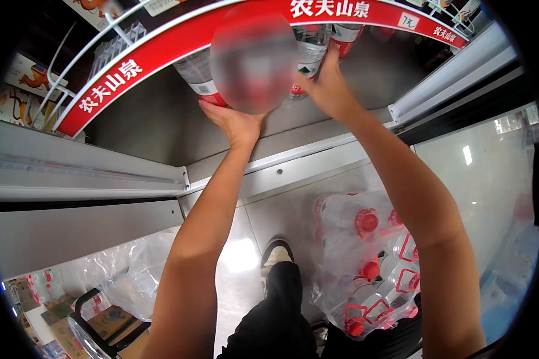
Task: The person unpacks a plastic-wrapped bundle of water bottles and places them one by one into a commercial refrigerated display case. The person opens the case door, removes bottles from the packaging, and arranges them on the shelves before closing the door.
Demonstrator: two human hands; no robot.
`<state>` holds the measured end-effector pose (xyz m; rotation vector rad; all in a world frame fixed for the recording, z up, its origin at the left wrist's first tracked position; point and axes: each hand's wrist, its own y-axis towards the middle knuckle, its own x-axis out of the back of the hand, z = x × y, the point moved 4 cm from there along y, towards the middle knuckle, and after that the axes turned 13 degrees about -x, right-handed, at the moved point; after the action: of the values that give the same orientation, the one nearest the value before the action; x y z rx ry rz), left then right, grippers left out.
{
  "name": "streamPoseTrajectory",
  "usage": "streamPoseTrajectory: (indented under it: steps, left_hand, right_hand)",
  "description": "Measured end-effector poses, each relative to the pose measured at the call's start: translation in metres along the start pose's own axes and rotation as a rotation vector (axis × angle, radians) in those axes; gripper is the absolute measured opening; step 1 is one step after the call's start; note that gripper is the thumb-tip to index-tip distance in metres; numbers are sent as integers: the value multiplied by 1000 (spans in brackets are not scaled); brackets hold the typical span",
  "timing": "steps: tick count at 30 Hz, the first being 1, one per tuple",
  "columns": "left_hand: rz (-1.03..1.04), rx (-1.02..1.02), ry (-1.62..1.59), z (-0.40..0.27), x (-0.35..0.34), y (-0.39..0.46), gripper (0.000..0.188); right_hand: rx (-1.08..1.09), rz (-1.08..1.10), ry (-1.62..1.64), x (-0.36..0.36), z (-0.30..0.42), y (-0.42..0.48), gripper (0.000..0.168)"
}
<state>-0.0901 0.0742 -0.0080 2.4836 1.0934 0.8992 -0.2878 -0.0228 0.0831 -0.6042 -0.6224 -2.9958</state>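
Observation:
Both my arms reach into a low shelf bay under a curved red shelf strip. My left hand [239,128] holds the lower end of a clear plastic water bottle [198,76] with a red and white label. A blurred oval patch covers what lies between my hands, including part of the left fingers. My right hand [332,89] grips another clear water bottle [312,56], its thumb low on the label and its fingers along the right side. Just beyond those fingers stands a further water bottle [346,38] with a red label.
The red shelf strip [112,87] hangs low, bearing writing and a handwritten price tag. A raised metal sill [305,166] crosses in front. Shrink-wrapped red-capped bottles [364,269] lie beside my shoe [277,256]. At lower left are clear plastic film [134,269] and a black-handled cart [87,300] with cartons.

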Motion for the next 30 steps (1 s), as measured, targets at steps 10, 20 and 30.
streamPoseTrajectory:
  steps: [10,20,30]
  left_hand:
    - [5,127,192,36,-20,8,147]
    - [-154,269,338,70,-23,24,153]
    - [142,-70,-341,-115,50,-95,77]
  right_hand:
    - [-377,228,-311,-24,-39,-9,61]
    - [-401,864,-101,31,67,-84,11]
    - [-549,1074,447,194,253,-201,38]
